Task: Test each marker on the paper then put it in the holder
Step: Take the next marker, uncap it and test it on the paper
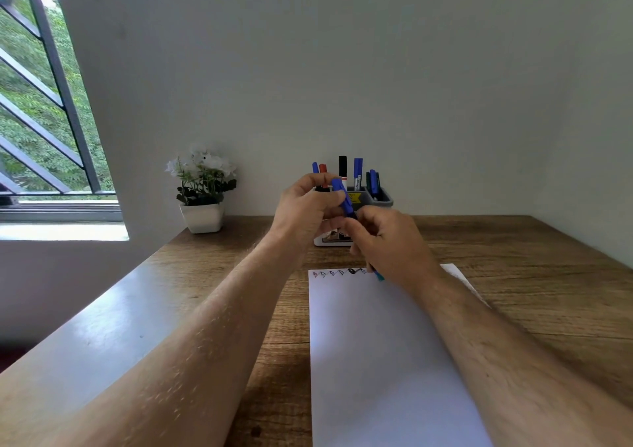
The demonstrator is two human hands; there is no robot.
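A blue marker [343, 196] is held tilted above the far end of the white paper [376, 350], just in front of the holder. My left hand [305, 207] pinches its upper, cap end. Lower down, my right hand [390, 244] is closed around the barrel, and a teal-blue end pokes out below the fingers just over the paper's top edge. I cannot tell whether the cap is on or off. A row of small coloured test marks [337, 272] runs along that edge. The grey-and-white holder [383, 200] stands against the wall with several markers upright in it, partly hidden by my hands.
A white pot of white flowers [202, 217] stands at the table's back left corner. The wooden table [531, 275] meets the wall behind the holder and on the right. Its left edge drops off beside a barred window [41, 111].
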